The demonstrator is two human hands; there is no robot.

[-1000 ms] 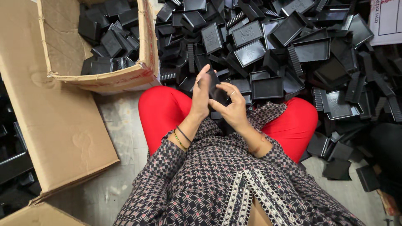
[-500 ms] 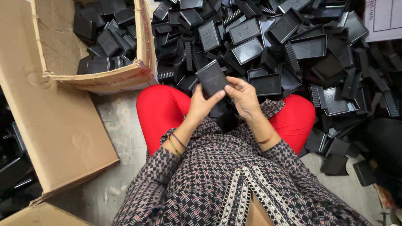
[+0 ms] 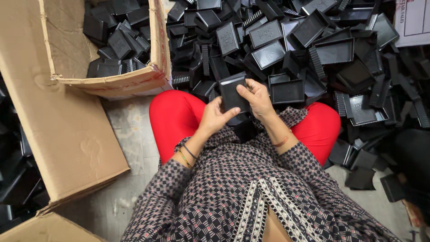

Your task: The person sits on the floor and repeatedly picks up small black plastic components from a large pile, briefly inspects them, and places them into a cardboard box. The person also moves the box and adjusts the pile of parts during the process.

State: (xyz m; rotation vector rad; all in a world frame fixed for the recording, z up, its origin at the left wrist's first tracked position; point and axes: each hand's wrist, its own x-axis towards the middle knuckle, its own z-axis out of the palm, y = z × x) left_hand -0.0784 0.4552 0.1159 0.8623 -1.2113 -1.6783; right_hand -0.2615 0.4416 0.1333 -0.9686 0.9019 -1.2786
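I sit cross-legged on the floor in red trousers and a patterned tunic. Both hands hold a small black plastic box above my lap. My left hand grips its lower left side with the thumb across the front. My right hand covers its right edge, fingers curled over the top. More black pieces lie in my lap just under the box, partly hidden.
A large heap of black plastic trays and lids spreads ahead and to the right. An open cardboard box with several black pieces inside stands at the upper left. A flat cardboard sheet lies on the left. A white paper is at top right.
The hands have lowered slightly and the black box has turned from a tilted edge-on pose to face me, with both hands now closed around its sides.
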